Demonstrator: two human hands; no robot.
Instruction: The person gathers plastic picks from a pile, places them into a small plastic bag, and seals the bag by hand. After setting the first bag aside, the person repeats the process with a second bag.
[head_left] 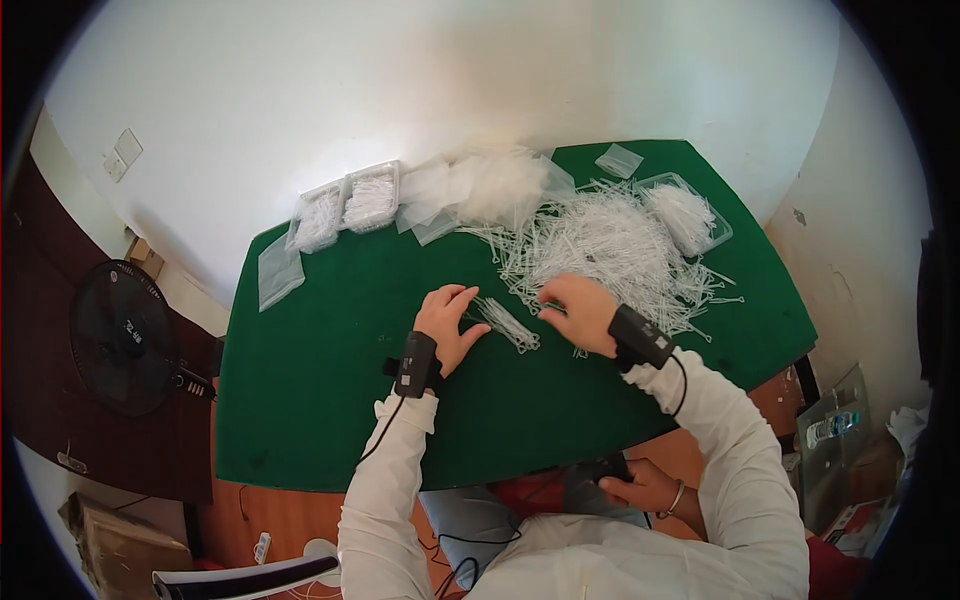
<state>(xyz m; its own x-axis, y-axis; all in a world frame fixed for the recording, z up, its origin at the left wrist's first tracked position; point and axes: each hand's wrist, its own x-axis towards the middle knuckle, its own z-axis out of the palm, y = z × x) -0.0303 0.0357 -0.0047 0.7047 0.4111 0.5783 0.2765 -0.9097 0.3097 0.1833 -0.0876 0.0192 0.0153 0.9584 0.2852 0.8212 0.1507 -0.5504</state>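
Observation:
On the green table a small bundle of thin clear plastic sticks with looped ends point(511, 325) lies between my hands. My left hand point(445, 325) is at its left end, thumb and forefinger spread apart, palm toward the bundle. My right hand point(582, 315) is just right of the bundle, at the near edge of a large loose heap of the same sticks point(610, 245). Its fingers are curled toward the thumb; what they pinch, if anything, is too small to make out. A few stick ends show below that hand. Both wrists wear black straps with cables.
Two clear trays of sticks point(345, 208) stand at the back left, beside a flat clear bag point(281, 272). Clear bags point(490, 190) are piled at the back; another tray point(690, 215) is at right. Another person's hand point(645, 490) holds something dark below the table edge. A fan point(125, 338) stands left.

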